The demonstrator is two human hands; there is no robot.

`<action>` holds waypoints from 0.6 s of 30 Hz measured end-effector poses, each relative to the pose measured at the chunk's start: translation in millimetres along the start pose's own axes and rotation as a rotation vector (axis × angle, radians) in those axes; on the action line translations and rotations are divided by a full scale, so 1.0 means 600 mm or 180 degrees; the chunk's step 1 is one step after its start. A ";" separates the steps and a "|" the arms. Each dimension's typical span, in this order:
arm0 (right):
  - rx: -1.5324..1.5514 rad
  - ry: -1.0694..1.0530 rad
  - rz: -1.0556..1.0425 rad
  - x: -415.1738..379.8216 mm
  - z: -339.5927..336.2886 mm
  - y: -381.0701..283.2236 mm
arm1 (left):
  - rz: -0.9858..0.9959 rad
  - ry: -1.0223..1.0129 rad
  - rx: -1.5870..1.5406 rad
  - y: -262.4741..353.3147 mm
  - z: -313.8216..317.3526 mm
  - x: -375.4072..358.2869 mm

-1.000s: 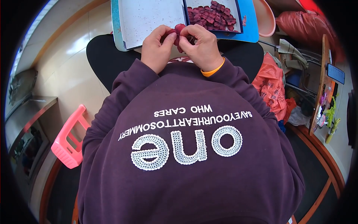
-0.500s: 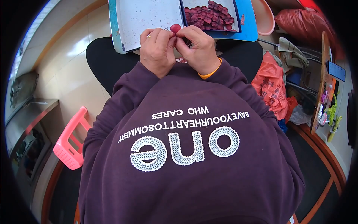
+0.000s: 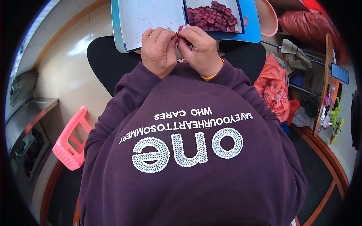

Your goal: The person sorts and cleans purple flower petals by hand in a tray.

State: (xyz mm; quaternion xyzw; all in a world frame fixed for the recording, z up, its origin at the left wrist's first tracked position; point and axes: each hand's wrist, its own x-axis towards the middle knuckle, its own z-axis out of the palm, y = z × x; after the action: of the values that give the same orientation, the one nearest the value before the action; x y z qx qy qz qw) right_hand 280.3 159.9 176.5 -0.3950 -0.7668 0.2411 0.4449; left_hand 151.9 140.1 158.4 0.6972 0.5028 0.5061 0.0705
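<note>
Between the fingertips of both hands is a small dark red petal [image 3: 180, 28], seen nearly edge-on, with only its tip showing above the fingers. My left hand [image 3: 159, 51], with a ring on one finger, is closed in a pinch at its left side. My right hand [image 3: 201, 49], an orange band at its wrist, pinches from the right. Just beyond them lies a shallow white tray [image 3: 151, 19] with dark edges, speckled with tiny bits. Beside it, a second compartment holds a heap of dark red fabric-like petals [image 3: 213, 17].
The trays rest on a blue board [image 3: 250, 19] over my legs. A pink basin [image 3: 267, 17] stands right of it. Red plastic bags [image 3: 272, 81] lie on the right, near a phone [image 3: 339, 73] by a wooden board. At left is a pink plastic stool [image 3: 71, 141].
The red petal has turned from showing its round face to a narrow edge and sits slightly further right. Both hands stay pinched together in nearly the same place.
</note>
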 end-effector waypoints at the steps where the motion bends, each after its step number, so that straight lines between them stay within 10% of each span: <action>1: 0.0067 -0.0058 0.0139 0.000 -0.001 -0.001 | 0.0016 0.0030 -0.0030 0.000 0.000 0.000; 12: 0.0046 0.0228 -0.0313 0.000 -0.003 0.002 | 0.0131 0.0173 -0.0403 0.002 0.000 0.002; 18: 0.0782 0.0112 0.0709 -0.002 -0.014 -0.009 | 0.0340 0.0196 -0.0471 0.005 -0.003 0.002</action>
State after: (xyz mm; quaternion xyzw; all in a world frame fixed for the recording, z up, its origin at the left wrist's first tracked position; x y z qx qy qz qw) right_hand 286.1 156.3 183.9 -0.4243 -0.6752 0.3739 0.4736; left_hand 152.4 138.8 161.9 0.7001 0.4280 0.5660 0.0792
